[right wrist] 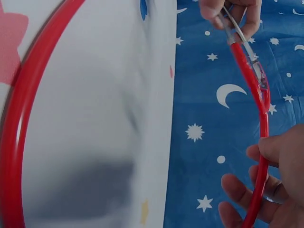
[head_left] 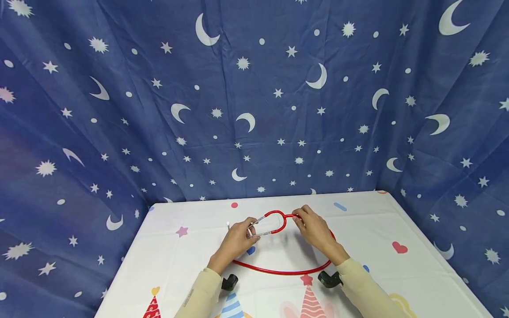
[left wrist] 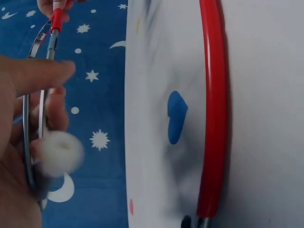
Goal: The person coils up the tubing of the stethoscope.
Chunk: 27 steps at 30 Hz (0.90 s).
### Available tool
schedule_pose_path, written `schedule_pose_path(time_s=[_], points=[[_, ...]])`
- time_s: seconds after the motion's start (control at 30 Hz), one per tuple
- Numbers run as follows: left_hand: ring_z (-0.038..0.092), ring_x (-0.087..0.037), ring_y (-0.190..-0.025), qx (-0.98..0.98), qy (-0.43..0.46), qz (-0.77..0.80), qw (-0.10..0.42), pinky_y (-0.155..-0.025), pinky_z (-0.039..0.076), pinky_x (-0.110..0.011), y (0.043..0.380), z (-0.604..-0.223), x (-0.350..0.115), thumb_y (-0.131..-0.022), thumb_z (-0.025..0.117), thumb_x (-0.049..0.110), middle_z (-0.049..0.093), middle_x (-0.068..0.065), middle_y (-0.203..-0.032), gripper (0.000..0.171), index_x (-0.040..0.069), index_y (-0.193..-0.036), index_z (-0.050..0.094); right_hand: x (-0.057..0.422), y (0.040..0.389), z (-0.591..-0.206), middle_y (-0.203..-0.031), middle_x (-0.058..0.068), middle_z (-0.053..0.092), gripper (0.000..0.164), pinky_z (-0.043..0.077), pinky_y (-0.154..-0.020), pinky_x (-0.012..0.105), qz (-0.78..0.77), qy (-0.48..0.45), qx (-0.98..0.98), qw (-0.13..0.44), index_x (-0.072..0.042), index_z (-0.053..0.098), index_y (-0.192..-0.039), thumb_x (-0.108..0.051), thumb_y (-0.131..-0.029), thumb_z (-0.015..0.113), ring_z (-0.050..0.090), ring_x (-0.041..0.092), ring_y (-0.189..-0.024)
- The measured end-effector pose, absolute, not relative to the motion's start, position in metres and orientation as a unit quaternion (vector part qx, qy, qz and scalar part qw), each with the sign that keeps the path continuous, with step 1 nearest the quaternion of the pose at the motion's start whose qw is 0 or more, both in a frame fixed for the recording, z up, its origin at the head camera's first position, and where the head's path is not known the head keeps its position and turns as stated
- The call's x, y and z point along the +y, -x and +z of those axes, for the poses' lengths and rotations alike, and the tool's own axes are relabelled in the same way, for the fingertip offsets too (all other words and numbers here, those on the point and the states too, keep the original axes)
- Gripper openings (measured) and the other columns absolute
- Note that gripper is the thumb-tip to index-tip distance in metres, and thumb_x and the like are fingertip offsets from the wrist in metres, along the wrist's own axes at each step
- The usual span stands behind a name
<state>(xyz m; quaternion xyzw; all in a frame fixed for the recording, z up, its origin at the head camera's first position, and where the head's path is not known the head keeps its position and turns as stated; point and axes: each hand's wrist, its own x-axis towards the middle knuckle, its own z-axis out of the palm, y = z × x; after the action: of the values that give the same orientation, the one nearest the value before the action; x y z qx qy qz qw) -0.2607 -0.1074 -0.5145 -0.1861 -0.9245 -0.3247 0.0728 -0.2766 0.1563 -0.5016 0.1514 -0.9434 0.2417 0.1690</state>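
A red stethoscope [head_left: 278, 272] is held above the table between both hands, its tubing sweeping down in a wide loop onto the cloth. My left hand [head_left: 238, 238] grips the metal ear tubes [left wrist: 42, 109]; a white eartip [left wrist: 61, 153] shows close to the palm in the left wrist view. With thumb and fingers my right hand [head_left: 316, 227] pinches the red tubing [right wrist: 263, 128] just past the Y-shaped fork [head_left: 284, 217]. The near end of the tubing lies partly hidden below the left hand, where a bit of metal shows in the left wrist view.
A white tablecloth [head_left: 167, 247] printed with hearts, stars and party hats covers the table. Behind it hangs a blue curtain [head_left: 262, 110] with moons and stars. Dark wrist-camera mounts [head_left: 330, 279] sit under both forearms.
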Motion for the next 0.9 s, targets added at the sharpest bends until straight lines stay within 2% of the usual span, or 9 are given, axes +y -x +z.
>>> schedule_pose_path(time_s=[0.17,0.37,0.7,0.9], points=[[0.048,0.0,-0.06,-0.918,0.186,-0.335,0.103,-0.057,0.041,-0.019,0.251,-0.506,-0.111,-0.079,0.083,0.03,0.059,0.014,-0.076,0.051,0.013,-0.123,0.062,0.158,0.271,-0.498,-0.091,-0.002,0.063,0.017,0.045,-0.062,0.026,0.248,-0.157,-0.941,0.171,-0.014,0.07,-0.108,-0.022,-0.093,0.068,0.056,0.012,-0.072],[0.044,0.0,-0.059,-0.905,0.194,-0.35,0.146,-0.053,0.038,-0.018,0.244,-0.498,-0.12,-0.077,0.084,0.028,0.057,0.013,-0.076,0.05,0.015,-0.121,0.063,0.169,0.266,-0.496,-0.086,-0.004,0.063,0.022,0.043,-0.063,0.026,0.257,-0.151,-0.939,0.17,-0.014,0.069,-0.113,-0.027,-0.095,0.066,0.055,0.013,-0.072],[0.044,-0.001,-0.059,-0.901,0.186,-0.349,0.178,-0.052,0.037,-0.018,0.241,-0.495,-0.133,-0.077,0.084,0.026,0.055,0.015,-0.075,0.053,0.021,-0.123,0.058,0.191,0.26,-0.495,-0.106,0.008,0.071,0.028,0.057,-0.076,0.043,0.261,-0.141,-0.935,0.193,-0.008,0.063,-0.119,-0.022,-0.095,0.066,0.066,0.022,-0.086],[0.043,0.0,-0.059,-0.902,0.189,-0.345,0.179,-0.051,0.037,-0.017,0.237,-0.492,-0.134,-0.076,0.084,0.027,0.055,0.015,-0.075,0.052,0.02,-0.122,0.059,0.194,0.255,-0.489,-0.108,0.008,0.068,0.026,0.058,-0.076,0.04,0.284,-0.16,-0.92,0.216,-0.008,0.062,-0.119,-0.02,-0.096,0.064,0.065,0.02,-0.089]])
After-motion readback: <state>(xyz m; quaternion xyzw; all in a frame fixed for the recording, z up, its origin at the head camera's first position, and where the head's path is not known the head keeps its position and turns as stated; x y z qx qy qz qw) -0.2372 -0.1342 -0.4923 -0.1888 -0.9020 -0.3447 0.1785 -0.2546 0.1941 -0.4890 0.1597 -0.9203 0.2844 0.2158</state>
